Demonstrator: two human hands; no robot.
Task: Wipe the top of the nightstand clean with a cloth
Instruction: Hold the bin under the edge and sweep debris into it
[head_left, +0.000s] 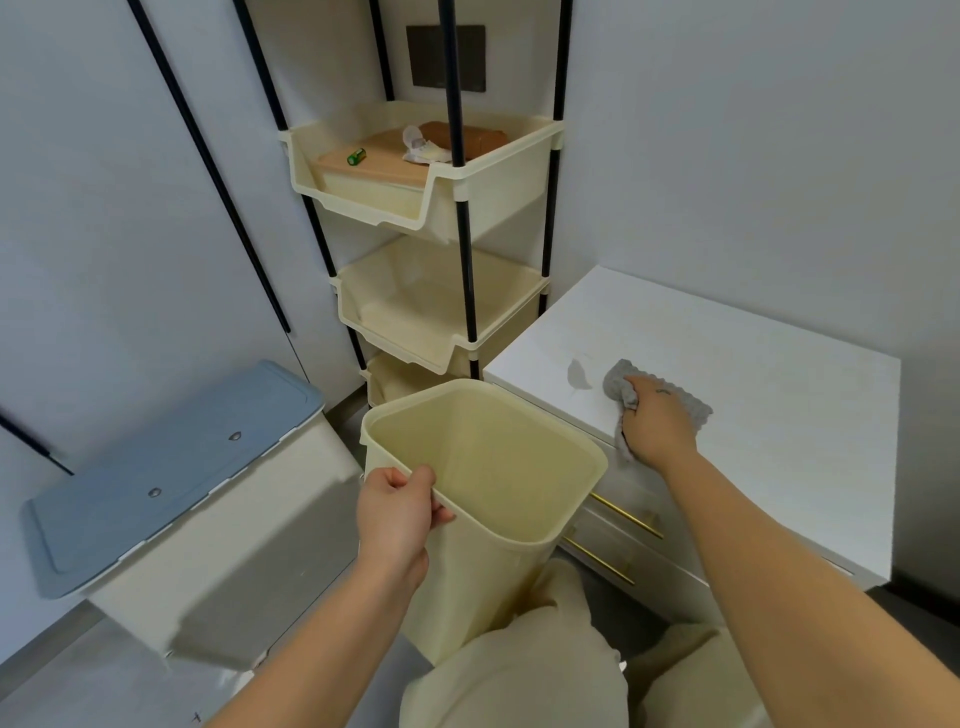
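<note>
The right hand rests on the white nightstand, near its front left corner, with its fingers curled into a bunched grey cloth and pressing it onto the top. Just left of the cloth a grey smear marks the surface. The left hand grips the near rim of a cream bin, thumb outside and fingers hooked over the edge, and holds it tilted against the nightstand's left front edge. Two gold drawer handles show below the top. Behind stands a rack of cream trays; a green battery lies in the top one. A blue-lidded container sits to the left.
</note>
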